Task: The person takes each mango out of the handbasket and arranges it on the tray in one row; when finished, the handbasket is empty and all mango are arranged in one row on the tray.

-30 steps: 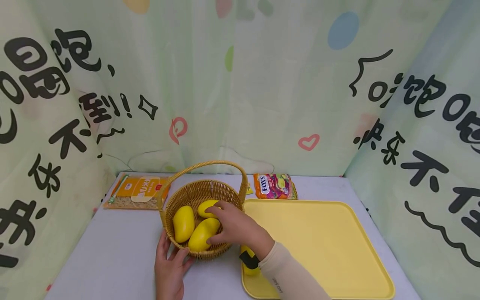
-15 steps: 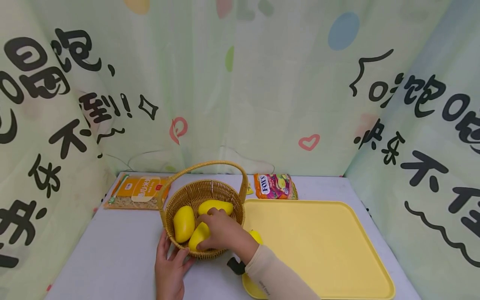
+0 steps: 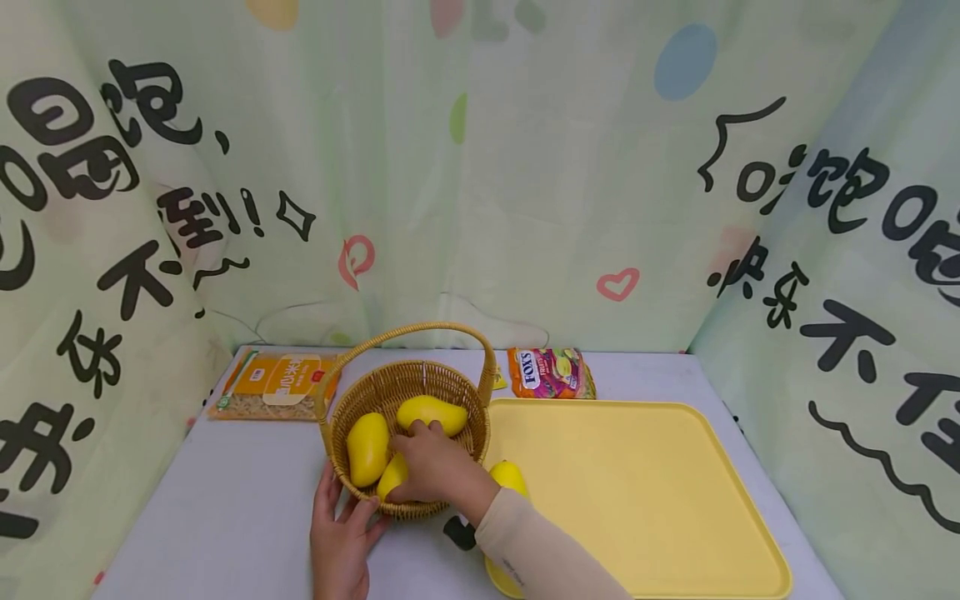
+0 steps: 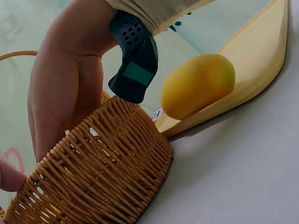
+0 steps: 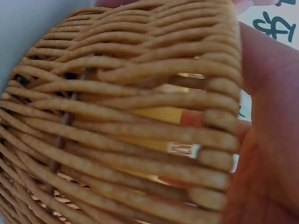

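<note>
A woven wicker basket (image 3: 420, 371) with an arched handle contains yellow mangoes. My left hand (image 3: 339, 546) holds the basket at its front left, thumb at the rim. My right hand (image 3: 438, 467) reaches inside, its fingers curled round the front mango (image 3: 392, 479), which it partly covers. Two others, a left mango (image 3: 367, 450) and a back mango (image 3: 435, 412), lie untouched in the basket. In the right wrist view, the basket wall (image 5: 117, 107) hides most of the grip. Another mango (image 4: 201, 86) rests on the yellow tray (image 3: 637, 492), partly behind my right forearm in the head view.
The tray fills the right side of the white table (image 3: 217, 508). At the back left lies an orange bag of grain (image 3: 273, 383). A colourful candy bag (image 3: 551, 372) lies behind the tray. Printed curtains (image 3: 525, 183) enclose the back and sides.
My right hand has moved from the basket's right side, left and toward me, onto the front mango. The back mango has come into fuller view. My left hand stays on the basket.
</note>
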`<action>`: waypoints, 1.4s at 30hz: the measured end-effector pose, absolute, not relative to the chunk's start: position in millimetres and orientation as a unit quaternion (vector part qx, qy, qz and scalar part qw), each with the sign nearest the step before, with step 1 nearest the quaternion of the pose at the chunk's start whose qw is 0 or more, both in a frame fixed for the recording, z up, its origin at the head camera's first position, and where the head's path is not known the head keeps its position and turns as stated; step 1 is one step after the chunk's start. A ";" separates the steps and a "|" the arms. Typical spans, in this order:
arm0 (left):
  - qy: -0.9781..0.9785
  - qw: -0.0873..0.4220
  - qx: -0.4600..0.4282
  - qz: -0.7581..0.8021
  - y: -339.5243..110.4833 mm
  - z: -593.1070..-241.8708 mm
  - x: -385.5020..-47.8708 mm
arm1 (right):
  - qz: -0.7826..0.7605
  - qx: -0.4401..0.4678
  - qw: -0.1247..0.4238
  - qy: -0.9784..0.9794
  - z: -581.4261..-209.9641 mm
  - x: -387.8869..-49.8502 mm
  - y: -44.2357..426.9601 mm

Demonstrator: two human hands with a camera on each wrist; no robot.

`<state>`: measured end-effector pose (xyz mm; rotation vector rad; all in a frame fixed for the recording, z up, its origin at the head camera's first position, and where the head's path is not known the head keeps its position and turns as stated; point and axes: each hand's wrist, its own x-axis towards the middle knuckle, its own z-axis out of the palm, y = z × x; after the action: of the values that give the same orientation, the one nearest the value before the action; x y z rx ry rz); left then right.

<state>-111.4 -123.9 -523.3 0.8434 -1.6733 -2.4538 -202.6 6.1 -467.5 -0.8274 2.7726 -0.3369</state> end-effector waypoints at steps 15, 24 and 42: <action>-0.540 0.031 0.268 -0.797 -122.4 -525.7 -110.6 | -0.105 -0.255 0.134 0.952 -474.3 -202.2 0.8; -0.543 0.033 0.269 -0.795 -122.5 -526.0 -109.9 | -0.112 -0.249 0.145 0.951 -476.6 -203.7 0.7; -0.550 0.037 0.253 -0.795 -123.6 -526.6 -110.0 | -0.188 -0.237 0.120 0.945 -469.1 -209.1 9.4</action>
<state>-110.0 -123.6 -526.6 0.7752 -1.6867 -2.4411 -209.1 9.4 -469.1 -0.6938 2.7618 -0.5497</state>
